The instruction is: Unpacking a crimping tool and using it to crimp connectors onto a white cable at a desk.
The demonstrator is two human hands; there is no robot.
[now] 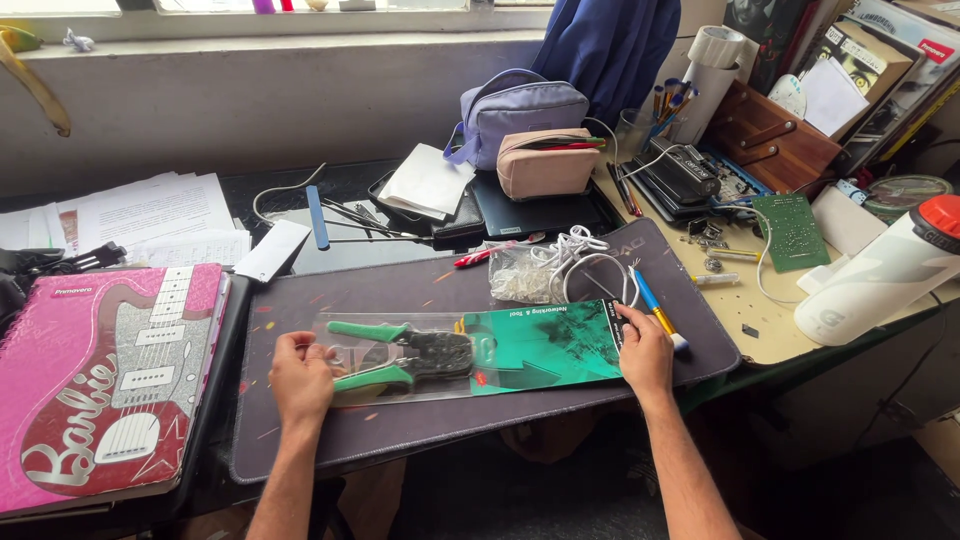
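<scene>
Bright daylight from the window (300, 5) along the desk's (740, 330) far edge; sill blown out white. Soft, short shadows under both hands. Glare on the clear plastic pack (400, 360) near the front edge. Sharp focus throughout, mild wide-angle stretch at corners. Dark underexposed area below the desk's front edge.

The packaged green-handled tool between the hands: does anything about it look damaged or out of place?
Nothing stands out. The packaged tool lies flat on the dark mat, its clear cover looking whole. The left hand holds one end, the right hand the green card end. It sits slightly slanted, nothing more.
</scene>
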